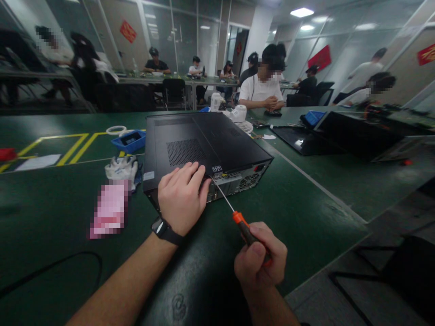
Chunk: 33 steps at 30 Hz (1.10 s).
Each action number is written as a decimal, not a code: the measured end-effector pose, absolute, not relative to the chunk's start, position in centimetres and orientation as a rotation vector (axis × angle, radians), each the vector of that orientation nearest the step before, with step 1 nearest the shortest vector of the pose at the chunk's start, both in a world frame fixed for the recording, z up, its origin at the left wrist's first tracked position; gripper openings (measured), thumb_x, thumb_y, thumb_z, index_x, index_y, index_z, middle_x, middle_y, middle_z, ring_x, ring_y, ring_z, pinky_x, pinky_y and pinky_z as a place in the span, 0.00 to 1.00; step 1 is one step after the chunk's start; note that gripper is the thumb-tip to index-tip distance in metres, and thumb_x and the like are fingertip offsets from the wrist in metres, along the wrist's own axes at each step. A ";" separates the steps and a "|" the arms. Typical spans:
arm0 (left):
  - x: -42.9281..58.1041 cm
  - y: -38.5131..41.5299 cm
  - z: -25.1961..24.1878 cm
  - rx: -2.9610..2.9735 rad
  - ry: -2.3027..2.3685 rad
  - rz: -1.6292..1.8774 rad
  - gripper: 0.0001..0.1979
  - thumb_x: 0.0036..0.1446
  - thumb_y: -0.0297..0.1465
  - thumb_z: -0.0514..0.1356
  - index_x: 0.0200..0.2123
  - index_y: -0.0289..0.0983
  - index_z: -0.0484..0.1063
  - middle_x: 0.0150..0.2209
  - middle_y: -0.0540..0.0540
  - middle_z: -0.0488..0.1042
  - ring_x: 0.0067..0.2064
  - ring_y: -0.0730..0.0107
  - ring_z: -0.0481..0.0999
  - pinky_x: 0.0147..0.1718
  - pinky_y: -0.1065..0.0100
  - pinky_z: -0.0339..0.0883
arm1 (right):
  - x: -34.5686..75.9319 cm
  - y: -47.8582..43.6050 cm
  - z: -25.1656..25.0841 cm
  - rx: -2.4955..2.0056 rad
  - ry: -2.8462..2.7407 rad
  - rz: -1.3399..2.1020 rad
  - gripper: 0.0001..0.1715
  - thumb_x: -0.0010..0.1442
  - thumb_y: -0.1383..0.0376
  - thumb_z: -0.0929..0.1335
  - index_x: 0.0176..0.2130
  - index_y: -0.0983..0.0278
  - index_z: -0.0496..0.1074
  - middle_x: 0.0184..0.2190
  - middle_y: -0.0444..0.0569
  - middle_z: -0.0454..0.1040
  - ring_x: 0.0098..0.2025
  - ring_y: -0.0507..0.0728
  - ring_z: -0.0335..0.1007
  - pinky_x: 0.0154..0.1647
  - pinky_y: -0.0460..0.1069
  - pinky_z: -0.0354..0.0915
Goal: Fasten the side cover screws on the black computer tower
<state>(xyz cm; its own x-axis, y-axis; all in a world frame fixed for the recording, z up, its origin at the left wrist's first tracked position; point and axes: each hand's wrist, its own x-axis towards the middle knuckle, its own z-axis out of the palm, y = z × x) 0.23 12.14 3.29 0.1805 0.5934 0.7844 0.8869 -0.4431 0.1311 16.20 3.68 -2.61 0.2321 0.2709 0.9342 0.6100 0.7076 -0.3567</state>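
Observation:
A black desktop computer case (217, 136) lies on its side on the green table, its rear panel with a fan grille facing me. My right hand (261, 256) is wrapped around the orange-and-dark handle of a screwdriver (243, 224). Its thin metal shaft points up and left, with the tip at the case's rear upper edge. My left hand (183, 192), wearing a dark watch (166, 230) on the wrist, lies over that same edge with fingers stretched on the top panel. The left thumb is beside the screwdriver tip, and whatever the tip touches is too small to make out.
Left of the case are grey-white work gloves (122, 170), a pixelated pink packet (110, 208) and a blue tray (129, 141). Behind it stands a white fan (238, 115). Black panels (306, 138) lie to the right. A person (263, 86) sits across the table.

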 end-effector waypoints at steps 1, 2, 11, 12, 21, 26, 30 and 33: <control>0.2 12.1 3.3 -2.106 -1.398 -1.139 0.16 0.64 0.34 0.60 0.53 0.39 0.77 0.56 0.41 0.80 0.57 0.51 0.79 0.55 0.49 0.67 | 16.2 3.7 -2.6 -0.804 -1.361 -0.261 0.16 0.65 0.70 0.62 0.52 0.65 0.68 0.35 0.49 0.69 0.31 0.55 0.70 0.28 0.52 0.70; 0.2 12.1 3.3 -2.103 -1.396 -1.136 0.16 0.64 0.34 0.60 0.53 0.39 0.76 0.56 0.42 0.80 0.57 0.52 0.79 0.55 0.49 0.67 | 16.2 3.6 -2.6 -0.799 -1.366 -0.251 0.15 0.66 0.68 0.62 0.52 0.66 0.68 0.35 0.49 0.69 0.31 0.55 0.70 0.28 0.53 0.70; 0.2 12.2 3.3 -2.085 -1.376 -1.132 0.15 0.65 0.34 0.61 0.53 0.39 0.76 0.55 0.42 0.80 0.56 0.53 0.79 0.55 0.51 0.67 | 16.3 3.7 -3.0 -0.817 -1.348 -0.276 0.16 0.65 0.70 0.62 0.52 0.65 0.68 0.36 0.49 0.69 0.31 0.55 0.70 0.28 0.53 0.70; 0.3 12.2 3.4 -2.089 -1.377 -1.133 0.15 0.65 0.34 0.60 0.53 0.39 0.76 0.55 0.42 0.80 0.57 0.53 0.79 0.55 0.51 0.67 | 16.3 3.8 -3.0 -0.807 -1.351 -0.269 0.16 0.66 0.69 0.61 0.52 0.65 0.68 0.35 0.49 0.69 0.31 0.55 0.71 0.28 0.53 0.71; 0.2 12.1 3.3 -2.123 -1.394 -1.152 0.17 0.64 0.33 0.61 0.55 0.40 0.76 0.56 0.42 0.79 0.58 0.52 0.78 0.56 0.49 0.67 | 16.4 3.8 -3.1 -0.794 -1.353 -0.281 0.16 0.64 0.70 0.63 0.52 0.65 0.68 0.36 0.49 0.70 0.33 0.56 0.71 0.30 0.55 0.72; 0.2 12.1 3.4 -2.113 -1.387 -1.126 0.16 0.64 0.33 0.60 0.54 0.39 0.76 0.56 0.42 0.79 0.58 0.53 0.78 0.56 0.50 0.67 | 16.5 3.9 -3.4 -0.800 -1.343 -0.255 0.15 0.67 0.67 0.61 0.52 0.65 0.68 0.36 0.49 0.69 0.32 0.55 0.71 0.29 0.54 0.71; 0.2 12.0 3.4 -2.109 -1.393 -1.120 0.16 0.65 0.34 0.60 0.54 0.39 0.76 0.56 0.41 0.79 0.58 0.53 0.78 0.56 0.50 0.68 | 16.1 3.8 -3.5 -0.770 -1.354 -0.244 0.15 0.67 0.64 0.62 0.51 0.66 0.68 0.36 0.49 0.68 0.33 0.57 0.71 0.29 0.55 0.72; 0.2 12.1 3.4 -2.119 -1.406 -1.133 0.16 0.65 0.34 0.60 0.55 0.40 0.76 0.56 0.41 0.79 0.58 0.52 0.78 0.56 0.49 0.68 | 16.1 3.9 -3.7 -0.781 -1.337 -0.265 0.15 0.66 0.66 0.63 0.52 0.65 0.68 0.36 0.49 0.69 0.33 0.56 0.72 0.29 0.55 0.72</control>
